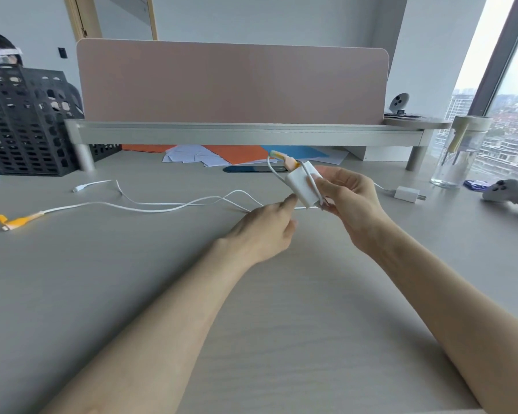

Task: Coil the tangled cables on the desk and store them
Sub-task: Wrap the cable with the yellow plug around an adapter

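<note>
My right hand (352,201) grips a white charger block (302,186) above the desk, with a white cable looped around it and an orange-tagged plug (287,159) sticking up behind. My left hand (263,231) hovers just below the block, its fingers curled around the cable where it leaves the block. Two white cables (162,206) trail left across the desk. One ends in an orange-tagged plug (18,221), the other in a small white connector (78,188). A second white plug adapter (408,194) with its cable lies to the right.
A grey monitor riser (245,132) with a pink divider behind spans the desk; papers (222,155) and a dark phone (251,169) lie beneath it. A black mesh organizer (24,121) stands left. A glass jar (461,150) and a game controller (512,195) sit right.
</note>
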